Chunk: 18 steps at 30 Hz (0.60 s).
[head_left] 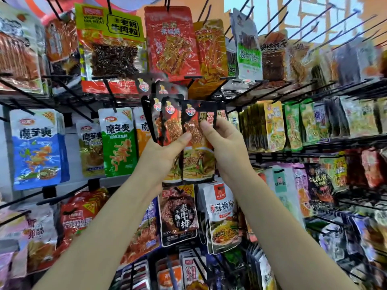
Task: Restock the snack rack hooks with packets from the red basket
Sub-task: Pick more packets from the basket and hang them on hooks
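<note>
Head view: a black wire snack rack (272,97) carried hanging packets.
Packets: a fan of black-and-red foil snack packets (184,132) was raised before the rack's middle hooks.
Left hand (165,151): fingers gripped the fan.
Right hand (222,143): fingers pinched the front packet.

two hands (167,151), roughly five black packets (198,141)

Retail shop, snack aisle. Wire rack (314,88) full of black peg hooks (111,95). Hanging snack packets (117,143) everywhere.
</note>
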### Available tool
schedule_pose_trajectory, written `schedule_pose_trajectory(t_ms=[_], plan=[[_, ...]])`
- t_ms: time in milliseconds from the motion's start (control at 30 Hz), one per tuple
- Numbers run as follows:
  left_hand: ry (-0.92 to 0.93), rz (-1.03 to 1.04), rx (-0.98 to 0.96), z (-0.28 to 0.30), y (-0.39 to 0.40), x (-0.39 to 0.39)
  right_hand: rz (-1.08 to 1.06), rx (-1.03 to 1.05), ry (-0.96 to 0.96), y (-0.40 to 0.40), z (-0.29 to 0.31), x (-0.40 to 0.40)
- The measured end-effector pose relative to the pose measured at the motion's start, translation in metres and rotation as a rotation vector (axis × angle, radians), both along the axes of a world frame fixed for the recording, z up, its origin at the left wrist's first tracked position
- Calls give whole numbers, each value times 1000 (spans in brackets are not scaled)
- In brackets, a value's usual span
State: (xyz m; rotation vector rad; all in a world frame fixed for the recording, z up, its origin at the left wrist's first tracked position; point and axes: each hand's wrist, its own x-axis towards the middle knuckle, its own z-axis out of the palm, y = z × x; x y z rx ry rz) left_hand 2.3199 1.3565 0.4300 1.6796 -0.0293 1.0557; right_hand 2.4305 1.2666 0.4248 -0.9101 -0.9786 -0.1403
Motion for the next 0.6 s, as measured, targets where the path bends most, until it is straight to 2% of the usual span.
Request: schedule_pose_trajectory(t_ms=[100, 233, 367, 600], plan=[[73, -19, -101, 3, 2, 10, -18, 16, 63, -12, 7, 19], [83, 2, -219, 4, 7, 24, -178, -28, 143, -16, 24, 45], [21, 29, -155, 3, 4, 31, -279, -50, 131, -12, 44, 61], [-27, -36, -113, 1, 3, 32, -275, -96, 164, -1, 54, 83]])
